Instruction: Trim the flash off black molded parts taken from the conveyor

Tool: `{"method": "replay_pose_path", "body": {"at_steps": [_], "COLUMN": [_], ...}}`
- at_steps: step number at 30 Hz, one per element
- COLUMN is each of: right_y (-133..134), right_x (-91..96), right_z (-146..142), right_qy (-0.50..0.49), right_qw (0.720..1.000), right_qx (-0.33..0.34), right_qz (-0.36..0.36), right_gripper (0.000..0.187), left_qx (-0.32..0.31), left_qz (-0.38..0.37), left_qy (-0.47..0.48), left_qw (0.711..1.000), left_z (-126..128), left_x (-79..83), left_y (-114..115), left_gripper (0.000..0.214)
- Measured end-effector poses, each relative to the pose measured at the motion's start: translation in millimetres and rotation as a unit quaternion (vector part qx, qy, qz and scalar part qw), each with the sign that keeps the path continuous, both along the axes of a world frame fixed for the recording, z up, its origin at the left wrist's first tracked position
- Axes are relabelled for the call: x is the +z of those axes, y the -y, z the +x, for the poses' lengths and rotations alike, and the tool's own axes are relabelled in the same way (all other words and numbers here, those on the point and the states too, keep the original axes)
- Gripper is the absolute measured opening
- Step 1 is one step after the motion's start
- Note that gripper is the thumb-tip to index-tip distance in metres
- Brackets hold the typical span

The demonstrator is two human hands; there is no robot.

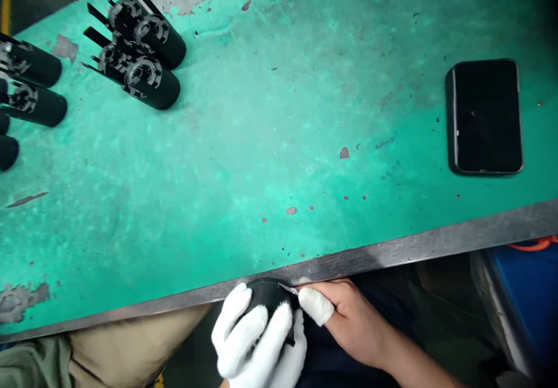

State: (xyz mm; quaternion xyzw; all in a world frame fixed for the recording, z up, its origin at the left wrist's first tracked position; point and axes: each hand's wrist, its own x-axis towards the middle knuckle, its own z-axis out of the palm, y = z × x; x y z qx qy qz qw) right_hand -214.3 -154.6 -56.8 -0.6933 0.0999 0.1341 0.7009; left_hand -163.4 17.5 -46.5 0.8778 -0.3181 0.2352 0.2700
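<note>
My left hand (261, 341), in a white knitted glove, wraps its fingers round a rounded black part (268, 294) just below the table's front edge. My right hand (349, 318) is bare except for a white cover on the thumb. Its thumb and forefinger pinch a thin, pale blade-like tool (288, 288), whose tip lies against the right side of the black part. Most of the tool's length is hidden by the fingers. The underside of the black part is covered by the glove.
On the green table (244, 143) several black cylindrical parts with upright prongs (152, 82) stand at the upper left, others (41, 106) at the left edge. A black rectangular device (487, 117) lies at the right. Below the metal table edge (392, 251) is a blue container (527, 295).
</note>
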Motion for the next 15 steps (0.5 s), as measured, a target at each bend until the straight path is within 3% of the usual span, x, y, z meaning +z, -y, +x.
{"method": "replay_pose_path", "body": {"at_steps": [3,6,11,13,15], "right_y": [-1.3,-4.7,-12.0,-13.2,-9.6], "right_x": [6.4,7.3,0.2,-2.0,-4.4], "right_z": [3.4,8.3,-2.2,-10.9,-11.3], "right_qy": [-0.007,-0.016,-0.026,-0.034,-0.011], "right_qw": [1.0,0.999,0.999,0.997,0.998], "right_qx": [-0.013,-0.027,-0.039,-0.059,-0.07], "right_qz": [-0.015,-0.02,-0.022,-0.023,-0.003], "right_gripper": [0.033,0.036,0.045,0.045,0.04], "left_qx": [0.011,-0.018,-0.056,-0.039,0.007], "left_qz": [-0.005,-0.015,-0.002,0.023,0.055], "left_qy": [0.012,0.027,-0.018,-0.055,-0.084], "left_qw": [1.0,0.999,0.998,0.997,0.995], "left_z": [1.5,2.5,2.5,17.7,55.6], "left_x": [-5.1,-5.3,18.4,28.6,37.6], "left_y": [-0.8,2.0,-7.8,-18.8,-30.2], "left_gripper": [0.062,0.056,0.049,0.05,0.052]}}
